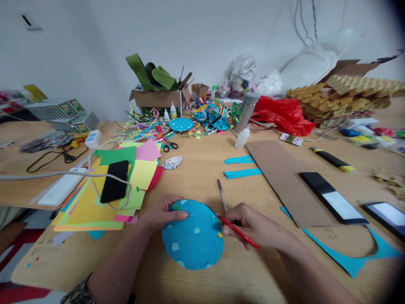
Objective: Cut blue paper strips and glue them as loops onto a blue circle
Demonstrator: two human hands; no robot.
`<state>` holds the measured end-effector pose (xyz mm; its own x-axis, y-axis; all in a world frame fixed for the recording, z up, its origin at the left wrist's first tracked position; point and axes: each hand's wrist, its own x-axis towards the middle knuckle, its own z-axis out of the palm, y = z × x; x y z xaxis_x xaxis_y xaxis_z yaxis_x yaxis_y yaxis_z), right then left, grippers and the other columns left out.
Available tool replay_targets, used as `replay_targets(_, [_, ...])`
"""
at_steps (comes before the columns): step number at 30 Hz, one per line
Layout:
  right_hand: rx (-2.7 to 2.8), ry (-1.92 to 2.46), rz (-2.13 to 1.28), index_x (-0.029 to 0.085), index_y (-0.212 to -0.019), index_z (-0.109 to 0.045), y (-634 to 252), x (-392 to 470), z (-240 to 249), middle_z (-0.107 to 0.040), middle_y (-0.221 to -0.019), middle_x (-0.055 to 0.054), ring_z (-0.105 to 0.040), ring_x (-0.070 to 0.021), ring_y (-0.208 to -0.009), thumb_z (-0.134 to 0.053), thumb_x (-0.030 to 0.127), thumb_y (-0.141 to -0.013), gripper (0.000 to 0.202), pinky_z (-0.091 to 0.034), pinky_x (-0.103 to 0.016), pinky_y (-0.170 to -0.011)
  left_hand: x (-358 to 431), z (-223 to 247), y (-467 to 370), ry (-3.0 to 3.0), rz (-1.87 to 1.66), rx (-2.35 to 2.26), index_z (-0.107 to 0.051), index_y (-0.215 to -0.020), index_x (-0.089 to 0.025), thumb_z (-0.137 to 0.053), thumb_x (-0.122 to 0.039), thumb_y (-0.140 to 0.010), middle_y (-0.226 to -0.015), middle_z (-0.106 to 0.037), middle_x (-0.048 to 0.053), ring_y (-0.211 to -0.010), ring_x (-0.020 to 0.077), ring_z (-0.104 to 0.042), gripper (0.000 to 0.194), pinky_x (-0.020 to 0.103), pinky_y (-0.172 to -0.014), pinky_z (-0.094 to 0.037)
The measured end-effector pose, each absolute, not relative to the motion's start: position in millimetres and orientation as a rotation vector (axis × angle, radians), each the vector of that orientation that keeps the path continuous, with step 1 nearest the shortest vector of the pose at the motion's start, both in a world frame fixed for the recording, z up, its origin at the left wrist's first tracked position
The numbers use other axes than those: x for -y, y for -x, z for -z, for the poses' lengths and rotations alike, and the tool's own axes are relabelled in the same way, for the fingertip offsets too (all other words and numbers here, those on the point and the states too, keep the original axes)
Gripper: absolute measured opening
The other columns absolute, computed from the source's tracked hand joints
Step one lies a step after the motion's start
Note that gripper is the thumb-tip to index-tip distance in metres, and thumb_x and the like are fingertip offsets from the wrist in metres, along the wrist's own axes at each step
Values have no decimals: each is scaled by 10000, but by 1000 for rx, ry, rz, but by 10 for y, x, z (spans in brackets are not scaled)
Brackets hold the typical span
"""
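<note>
A blue round disc (193, 238), apparently paper or card with small pale patches, is tilted up a little in front of me. My left hand (166, 213) grips its upper left edge, thumb on top and the other fingers partly hidden. My right hand (245, 226) is closed around a slim red tool (240, 234) with a dark tip at the disc's right edge; I cannot make out its exact kind. A small yellow piece (220, 234) shows at that edge. Just beyond my right hand lies a pen (222, 195). Two blue strips (243, 173) lie farther off.
Left are coloured paper sheets (91, 213) under a black phone (115, 181) and a cable. Scissors (170, 146), a glue bottle (242, 138) and a steel flask (247, 112) stand or lie behind. Right are cardboard (275, 177), another phone (332, 198) and blue offcuts (344, 257).
</note>
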<state>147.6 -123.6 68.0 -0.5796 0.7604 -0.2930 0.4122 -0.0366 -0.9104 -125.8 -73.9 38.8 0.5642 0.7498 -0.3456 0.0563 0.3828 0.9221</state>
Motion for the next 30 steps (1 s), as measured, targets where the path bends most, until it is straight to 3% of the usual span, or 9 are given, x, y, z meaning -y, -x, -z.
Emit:
replay_targets(9, [1940, 1315, -1620, 178, -567, -487, -1479, 1227, -624, -374, -430, 78, -360, -39, -369, -593, 524, -846, 458, -237, -186, -368, 716, -395, 1276, -1122, -464, -860, -738, -839, -150, -831, -377, -620, -774, -719, 49, -700, 190, -655, 329, 255, -619, -518])
replay_targets(12, [1930, 1337, -1402, 183, -554, -482, -1514, 1230, -697, -414, -459, 59, -368, -52, -406, -609, 488, -843, 439, -249, -207, -393, 667, -433, 1297, -1081, -566, -900, -739, -813, -139, -851, -354, -577, -722, -714, 47, -641, 188, -652, 338, 262, -588, -520])
replay_targets(16, [2301, 1163, -1195, 177, -601, -563, -1405, 1396, -865, -568, -566, 10, -447, -80, -485, -592, 385, -860, 333, -297, -233, -463, 533, -491, 1329, -836, -1165, -1125, -727, -830, -164, -868, -332, -514, -716, -723, 24, -622, 180, -658, 385, 274, -599, -537])
replay_targets(19, [2688, 1109, -811, 183, -737, -641, -1134, 1613, -797, -644, -663, -5, -488, -114, -530, -730, 403, -712, 238, -306, -265, -506, 438, -477, 1330, -763, -1427, -1214, -717, -789, -165, -870, -340, -486, -707, -718, 8, -620, 169, -651, 383, 268, -605, -533])
replay_targets(24, [2949, 865, -239, 141, -793, -671, -771, 1808, -435, -651, -751, -64, -559, -195, -720, -630, 256, -816, 124, -369, -308, -575, 417, -367, 1292, -870, -1532, -1235, -718, -836, -182, -828, -357, -583, -783, -726, -6, -694, 162, -647, 327, 249, -651, -513])
replay_targets(26, [2895, 852, -230, 125, -853, -677, -770, 1796, -416, -656, -827, -89, -565, -221, -828, -613, 237, -830, 131, -416, -323, -654, 450, -344, 1275, -1009, -1505, -1230, -714, -820, -189, -789, -364, -656, -769, -711, -21, -703, 155, -630, 251, 242, -670, -502])
replay_targets(30, [2665, 914, -608, 187, -895, -668, -950, 1631, -562, -656, -928, -55, -579, -177, -866, -555, 319, -896, 173, -452, -284, -734, 554, -377, 1219, -1270, -1414, -1314, -732, -848, -190, -735, -350, -740, -784, -703, -19, -760, 173, -622, 193, 247, -751, -481])
